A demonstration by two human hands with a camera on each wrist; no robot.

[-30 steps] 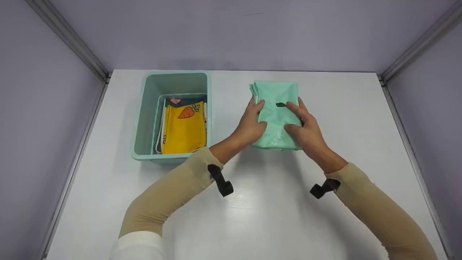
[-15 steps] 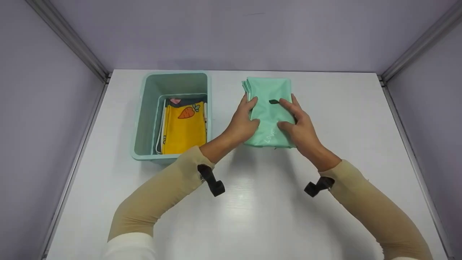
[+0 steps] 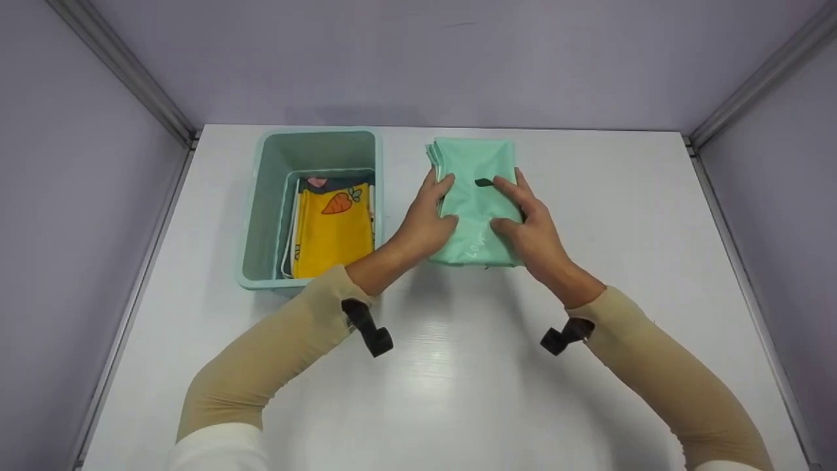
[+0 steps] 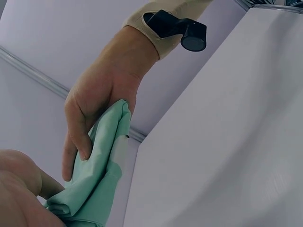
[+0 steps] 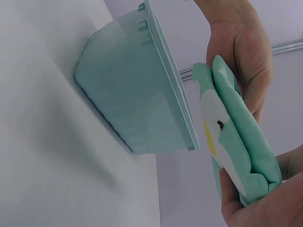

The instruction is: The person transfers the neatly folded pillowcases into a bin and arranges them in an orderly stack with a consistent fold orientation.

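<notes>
A folded mint-green cloth (image 3: 472,216) with white lettering and a small dark mark is held between both hands, just right of the bin. My left hand (image 3: 428,219) grips its left edge and my right hand (image 3: 526,226) grips its right edge. In the left wrist view the right hand (image 4: 97,101) pinches the green cloth (image 4: 102,175) between thumb and fingers. In the right wrist view the left hand (image 5: 244,49) clasps the far side of the cloth (image 5: 236,137), which hangs beside the bin's rim.
A pale teal plastic bin (image 3: 261,196) stands at the back left of the white table (image 3: 458,366), holding a folded yellow cloth with a carrot print (image 3: 333,229). Lilac walls with metal corner rails enclose the table on three sides.
Both hands have carried the green cloth to the left, toward the bin. The bin and the yellow cloth have not moved.
</notes>
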